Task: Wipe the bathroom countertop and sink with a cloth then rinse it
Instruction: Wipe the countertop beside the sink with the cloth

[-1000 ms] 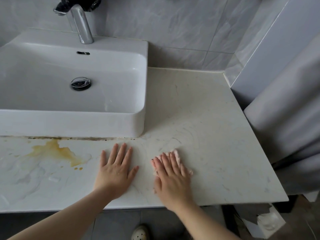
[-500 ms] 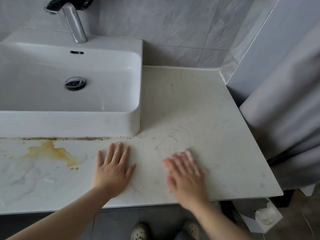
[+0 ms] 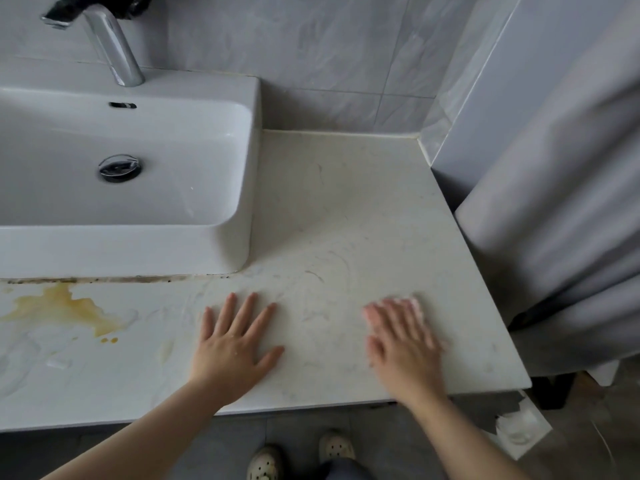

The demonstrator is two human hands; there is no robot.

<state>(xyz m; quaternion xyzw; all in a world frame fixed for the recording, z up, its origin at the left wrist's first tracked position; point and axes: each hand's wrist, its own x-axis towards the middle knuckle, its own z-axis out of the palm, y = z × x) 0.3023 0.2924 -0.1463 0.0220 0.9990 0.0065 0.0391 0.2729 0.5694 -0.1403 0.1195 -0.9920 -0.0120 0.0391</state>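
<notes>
Under the right hand point(image 3: 405, 348), a pale pink cloth point(image 3: 417, 304) lies flat.

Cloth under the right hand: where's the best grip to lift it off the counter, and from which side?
Only a pale pink edge of the cloth shows, past the fingertips of the right hand, which lies flat on it. It lies flat on the countertop, so there is no raised fold. Probably best: pinch that far edge from above and bunch it. Blur hides finer detail.

One sink point(image 3: 221, 251), one faucet point(image 3: 110, 46), one drain plug point(image 3: 120, 168), one desk point(image 3: 363, 202). Two hands on it, left point(image 3: 232, 351) and right point(image 3: 405, 348), one pink cloth point(image 3: 414, 304), one yellow stain point(image 3: 65, 306), two shoes point(image 3: 265, 462) below.
</notes>
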